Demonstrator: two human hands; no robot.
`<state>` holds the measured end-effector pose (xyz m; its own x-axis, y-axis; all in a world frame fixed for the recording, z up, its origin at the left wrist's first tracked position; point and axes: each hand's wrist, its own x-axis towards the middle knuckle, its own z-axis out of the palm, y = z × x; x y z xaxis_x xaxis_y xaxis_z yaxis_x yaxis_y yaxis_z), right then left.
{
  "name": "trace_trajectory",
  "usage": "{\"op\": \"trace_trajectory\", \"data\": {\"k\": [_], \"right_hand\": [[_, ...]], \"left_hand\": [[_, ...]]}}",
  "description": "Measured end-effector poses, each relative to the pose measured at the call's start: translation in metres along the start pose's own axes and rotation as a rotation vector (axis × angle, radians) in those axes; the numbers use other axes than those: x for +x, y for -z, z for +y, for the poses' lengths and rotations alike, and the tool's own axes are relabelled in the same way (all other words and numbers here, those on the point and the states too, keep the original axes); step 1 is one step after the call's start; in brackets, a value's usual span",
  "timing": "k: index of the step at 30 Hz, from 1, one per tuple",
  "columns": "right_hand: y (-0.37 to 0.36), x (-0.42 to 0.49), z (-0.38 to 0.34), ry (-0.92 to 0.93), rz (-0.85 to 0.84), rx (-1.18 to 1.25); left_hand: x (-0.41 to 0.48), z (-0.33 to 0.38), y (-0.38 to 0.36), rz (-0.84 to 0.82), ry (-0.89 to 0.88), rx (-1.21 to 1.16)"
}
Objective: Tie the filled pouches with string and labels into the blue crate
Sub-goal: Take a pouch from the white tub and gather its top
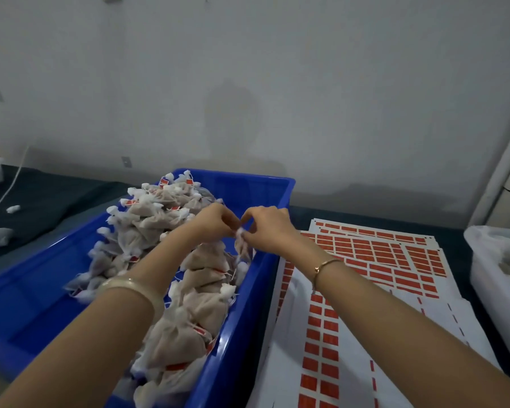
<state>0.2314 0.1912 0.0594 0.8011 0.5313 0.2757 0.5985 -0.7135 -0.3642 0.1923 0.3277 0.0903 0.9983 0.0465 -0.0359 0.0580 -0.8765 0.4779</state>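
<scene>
Dozens of tied pouches (171,260) already heap the blue crate (248,184), running from 7 to 12 o'clock. My left hand (215,220) and right hand (265,228) pinch the neck of one more pouch (242,245) above the crate's 2 o'clock edge; I judge its knot unfinished. Label sheets (365,260) at 4 o'clock still carry many labels.

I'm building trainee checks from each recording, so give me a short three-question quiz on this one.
1. True or false: the blue crate is empty.
2. The red label sheets lie: A) inside the crate, B) to its right, C) to its left.
3. Fill in: the left hand and right hand together pinch one small ___.
Key: 1 false, tied pouches are piled in it; 2 B; 3 pouch.
</scene>
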Motion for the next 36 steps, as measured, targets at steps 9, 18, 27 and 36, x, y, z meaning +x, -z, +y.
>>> {"op": "trace_trajectory", "data": {"k": [9,18,27,36], "right_hand": [[0.02,-0.08,0.029,-0.036,0.087,0.146],[0.117,-0.217,0.101,-0.34,0.08,0.123],[0.181,-0.323,0.196,-0.729,0.263,0.058],[0.155,-0.323,0.214,-0.814,0.102,-0.013]], "left_hand": [[-0.012,0.05,-0.021,0.27,-0.22,0.104],[-0.051,0.2,-0.098,0.022,-0.606,0.01],[-0.06,0.315,-0.198,-0.192,-0.869,0.026],[-0.041,0.343,-0.228,-0.198,-0.868,0.458]]}}
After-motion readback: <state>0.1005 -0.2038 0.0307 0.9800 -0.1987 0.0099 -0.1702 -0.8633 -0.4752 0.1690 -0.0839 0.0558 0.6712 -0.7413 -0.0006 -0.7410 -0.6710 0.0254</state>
